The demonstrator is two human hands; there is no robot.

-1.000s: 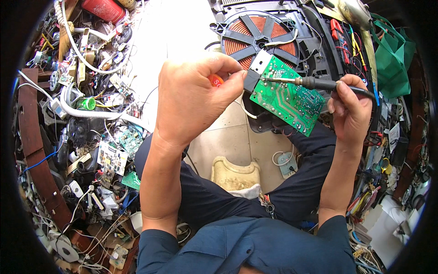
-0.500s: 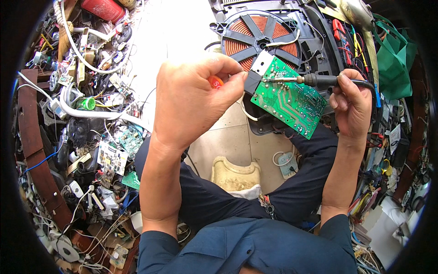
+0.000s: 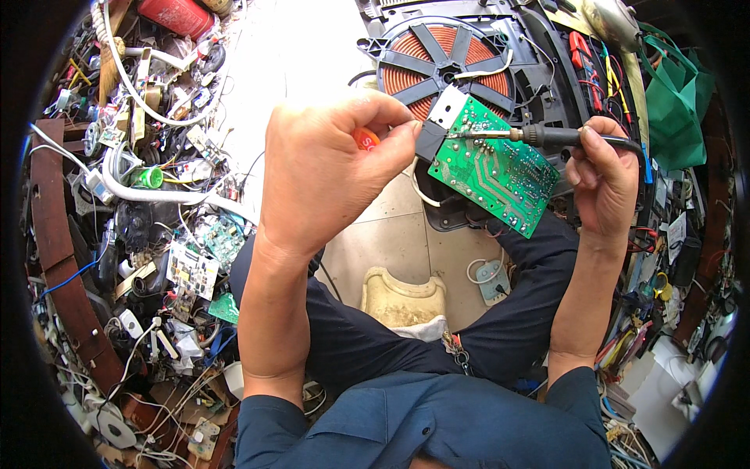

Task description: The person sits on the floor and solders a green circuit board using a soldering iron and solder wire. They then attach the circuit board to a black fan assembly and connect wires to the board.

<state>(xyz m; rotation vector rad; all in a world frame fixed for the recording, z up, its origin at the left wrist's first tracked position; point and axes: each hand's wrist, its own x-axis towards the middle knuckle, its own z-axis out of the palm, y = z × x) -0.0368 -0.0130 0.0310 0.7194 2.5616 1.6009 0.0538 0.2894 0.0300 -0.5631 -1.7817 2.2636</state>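
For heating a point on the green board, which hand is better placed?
Probably the right hand: it holds the soldering iron, tip at the green board. The left hand pinches beside the black block, an orange object showing inside its grasp.

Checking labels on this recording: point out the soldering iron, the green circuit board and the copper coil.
Soldering iron (image 3: 547,137): head view, on its black handle.
Green circuit board (image 3: 493,175): head view, middle of its face.
Copper coil (image 3: 398,78): head view, windings on its left side.
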